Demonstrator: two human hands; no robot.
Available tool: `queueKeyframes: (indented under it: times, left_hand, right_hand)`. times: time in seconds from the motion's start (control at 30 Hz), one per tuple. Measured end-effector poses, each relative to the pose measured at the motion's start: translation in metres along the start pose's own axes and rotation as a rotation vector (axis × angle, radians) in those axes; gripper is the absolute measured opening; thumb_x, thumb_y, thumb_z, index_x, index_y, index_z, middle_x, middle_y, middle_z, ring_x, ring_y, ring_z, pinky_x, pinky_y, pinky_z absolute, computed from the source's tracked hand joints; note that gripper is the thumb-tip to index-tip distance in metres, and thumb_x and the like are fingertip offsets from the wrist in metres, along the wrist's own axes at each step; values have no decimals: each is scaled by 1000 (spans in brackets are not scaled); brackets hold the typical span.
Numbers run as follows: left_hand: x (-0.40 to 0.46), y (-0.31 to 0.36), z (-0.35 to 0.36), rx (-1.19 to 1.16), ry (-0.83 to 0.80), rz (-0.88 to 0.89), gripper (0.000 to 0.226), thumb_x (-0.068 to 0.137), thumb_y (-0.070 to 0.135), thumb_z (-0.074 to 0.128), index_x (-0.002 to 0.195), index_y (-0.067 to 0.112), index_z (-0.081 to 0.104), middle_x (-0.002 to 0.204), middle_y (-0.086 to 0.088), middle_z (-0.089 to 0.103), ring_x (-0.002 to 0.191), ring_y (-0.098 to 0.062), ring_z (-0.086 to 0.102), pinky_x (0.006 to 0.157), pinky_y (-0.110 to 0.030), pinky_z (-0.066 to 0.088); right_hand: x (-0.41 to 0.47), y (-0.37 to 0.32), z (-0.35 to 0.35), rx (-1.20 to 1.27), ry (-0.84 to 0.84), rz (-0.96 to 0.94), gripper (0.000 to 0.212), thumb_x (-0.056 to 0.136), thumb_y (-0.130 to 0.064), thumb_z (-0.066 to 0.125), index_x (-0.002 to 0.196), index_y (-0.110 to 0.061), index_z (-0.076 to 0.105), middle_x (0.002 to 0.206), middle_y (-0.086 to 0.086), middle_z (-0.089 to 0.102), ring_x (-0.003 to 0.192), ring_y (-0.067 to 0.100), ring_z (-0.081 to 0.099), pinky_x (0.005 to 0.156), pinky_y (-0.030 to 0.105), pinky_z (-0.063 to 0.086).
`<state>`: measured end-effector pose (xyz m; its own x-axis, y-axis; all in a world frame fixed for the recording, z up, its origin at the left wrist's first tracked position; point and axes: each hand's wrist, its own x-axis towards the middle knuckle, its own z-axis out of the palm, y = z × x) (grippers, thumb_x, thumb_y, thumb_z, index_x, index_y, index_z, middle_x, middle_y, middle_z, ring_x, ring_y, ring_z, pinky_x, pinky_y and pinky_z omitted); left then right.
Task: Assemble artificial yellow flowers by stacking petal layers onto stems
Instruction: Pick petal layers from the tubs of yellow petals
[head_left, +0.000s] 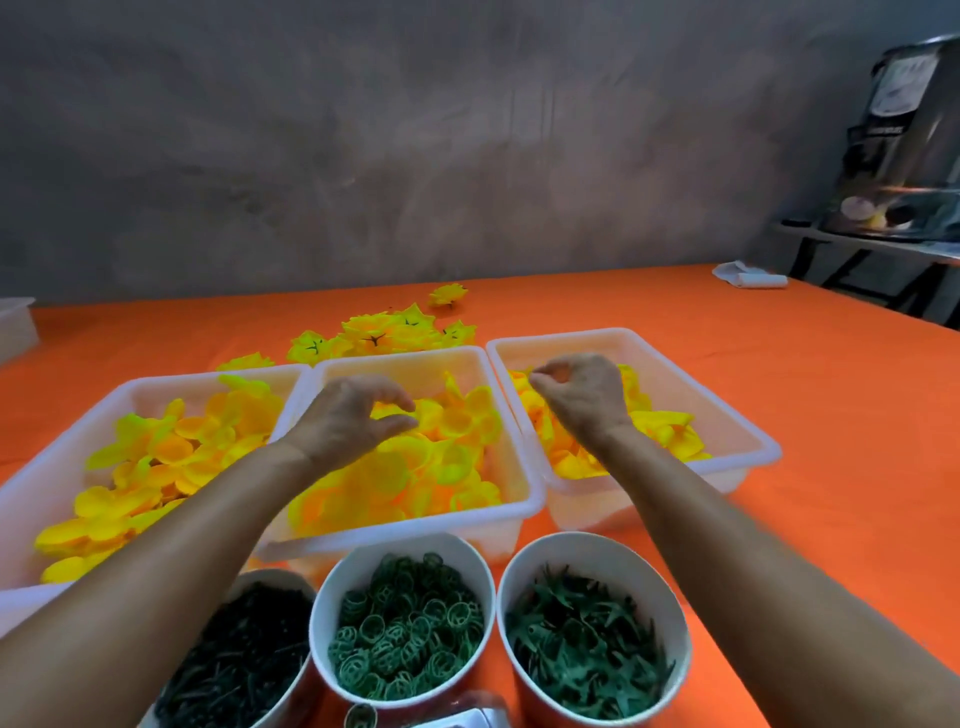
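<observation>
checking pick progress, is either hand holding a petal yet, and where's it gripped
Left hand hovers open over the middle tray, holding nothing. Right hand is closed over the right tray; whether it pinches a petal cannot be told.

A rough grey plaster wall (415, 145) is filling the whole view beyond the hands, evenly and softly lit. An orange cloth (779, 405) is covering the table surface, stretching out far past the hands. Well off to their right, a dark metal stand (857, 254) is bearing a blurred shiny appliance (904, 140).
</observation>
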<state>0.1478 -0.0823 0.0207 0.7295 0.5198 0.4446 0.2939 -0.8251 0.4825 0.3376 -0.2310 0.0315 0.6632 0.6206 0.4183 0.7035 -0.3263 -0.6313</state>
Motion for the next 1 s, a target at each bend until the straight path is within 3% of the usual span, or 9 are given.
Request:
queueKeyframes:
  times: [0.13, 0.23, 0.33, 0.5, 0.63, 0.7, 0.83, 1.0]
  left_hand:
    - [17, 26, 22, -56, -8, 45, 14, 78, 11, 76, 91, 6, 74, 99, -7, 71, 95, -20, 64, 86, -25, 45]
    - [31, 44, 39, -91, -5, 61, 12, 79, 9, 74, 91, 6, 73, 94, -9, 71, 90, -24, 64, 85, -32, 48]
    - [44, 59, 53, -114, 9, 88, 12, 80, 9, 73, 91, 5, 73, 93, -11, 70, 87, -24, 63, 82, -33, 50]
    - [59, 71, 74, -101, 8, 109, 10, 82, 10, 70, 91, 5, 74, 89, -13, 70, 82, -24, 65, 76, -29, 48]
    - [59, 67, 89, -90, 63, 68, 13, 85, 13, 68, 93, 6, 73, 93, -11, 71, 84, -24, 64, 77, -28, 45]
    - [55, 63, 95, -86, 94, 53, 13, 86, 14, 67, 94, 5, 73, 95, -12, 71, 85, -26, 63, 78, -29, 45]
    - [49, 56, 104, -53, 98, 105, 13, 87, 12, 65, 93, 2, 71, 96, -15, 69, 89, -31, 61, 80, -34, 44]
    - [47, 54, 108, 27, 110, 164, 21, 92, 15, 59, 106, 3, 68, 104, -15, 67, 99, -31, 58, 83, -36, 42]
  right_hand:
    - [5, 27, -7, 6, 120, 200, 24, 83, -30, 67, 94, -10, 76, 99, 15, 72, 99, 29, 65, 80, 31, 44]
    - [4, 35, 1, -98, -25, 232, 31, 81, -41, 68, 81, -11, 74, 89, 13, 71, 94, 28, 65, 75, 31, 44]
    - [7, 35, 10, -247, -156, 303, 42, 75, -52, 70, 58, -15, 56, 71, 9, 58, 76, 26, 58, 63, 28, 37]
    - [13, 40, 15, 39, -290, 428, 27, 77, -25, 73, 61, -7, 61, 57, 7, 60, 54, 20, 57, 54, 26, 45]
    - [16, 47, 14, 8, -134, 466, 12, 77, -8, 59, 74, -1, 68, 75, 18, 65, 80, 33, 65, 67, 35, 49]
    - [16, 47, 13, -66, -65, 442, 14, 80, -10, 56, 79, -5, 69, 83, 17, 66, 90, 33, 64, 70, 32, 45]
    - [19, 47, 14, -157, 73, 430, 29, 90, -13, 46, 108, -4, 67, 116, 20, 63, 110, 36, 57, 87, 35, 44]
    - [19, 49, 15, -111, 52, 381, 23, 90, -22, 54, 99, -9, 72, 109, 17, 67, 108, 34, 58, 83, 33, 44]
